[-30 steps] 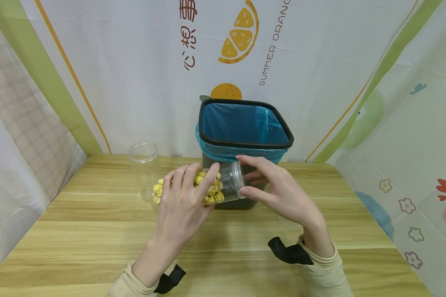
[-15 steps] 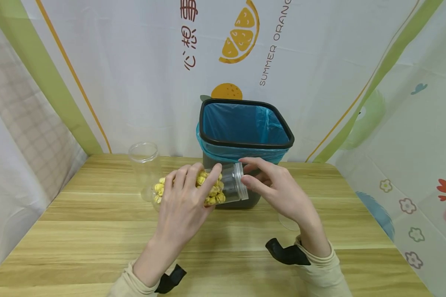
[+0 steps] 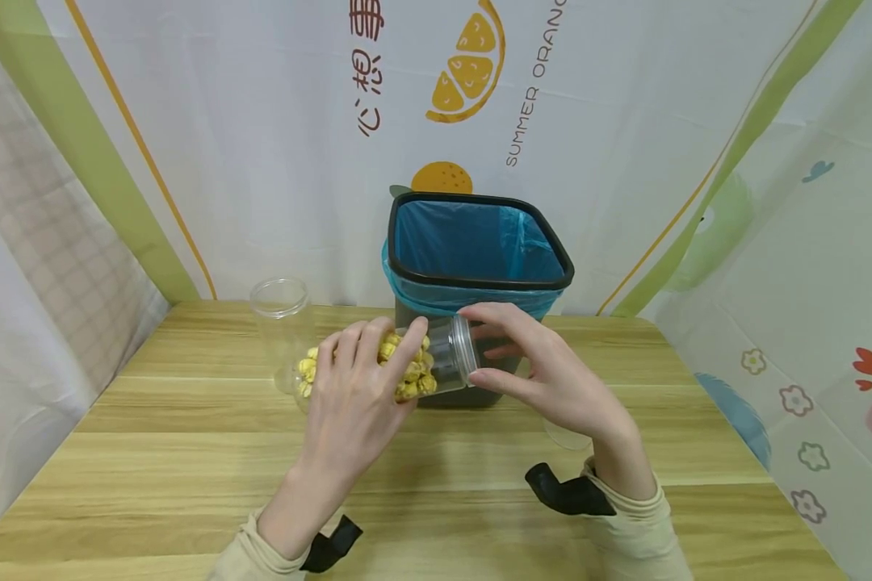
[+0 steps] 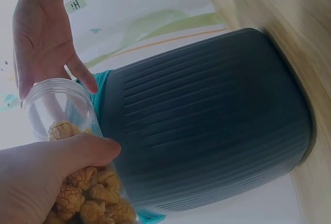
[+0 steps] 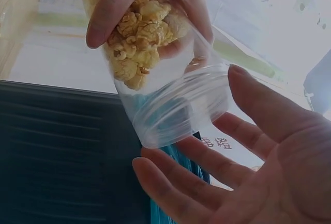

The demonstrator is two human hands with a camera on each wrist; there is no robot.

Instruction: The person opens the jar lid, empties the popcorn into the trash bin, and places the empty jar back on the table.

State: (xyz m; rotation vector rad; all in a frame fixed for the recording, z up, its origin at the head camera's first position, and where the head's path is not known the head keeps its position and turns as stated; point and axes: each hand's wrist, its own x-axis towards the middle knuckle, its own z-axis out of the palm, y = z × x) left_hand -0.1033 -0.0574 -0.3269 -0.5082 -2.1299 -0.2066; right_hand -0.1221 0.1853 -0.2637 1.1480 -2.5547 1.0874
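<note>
A clear plastic jar [image 3: 443,355] lies tipped nearly sideways above the table, its mouth end to the right. Yellow popcorn [image 3: 416,378] fills its lower part. My left hand [image 3: 352,403] grips the jar's body from above, thumb and fingers round it. At the mouth end is a clear ridged lid [image 5: 181,107]. My right hand [image 3: 555,375] holds the lid's edge, thumb on one side and fingers on the other. In the left wrist view the jar's rim shows between the left thumb and the right hand.
Behind the jar stands a dark bin [image 3: 480,282] with a blue liner. A second clear jar [image 3: 279,323] stands upright at the left. Partly hidden by the right hand, a clear round-edged thing [image 3: 568,437] sits on the wooden table [image 3: 189,484]. Printed curtains hang around.
My right hand drew slightly away from the lid with its fingers more curled, then came back round the lid's edge. The left hand and jar barely shifted.
</note>
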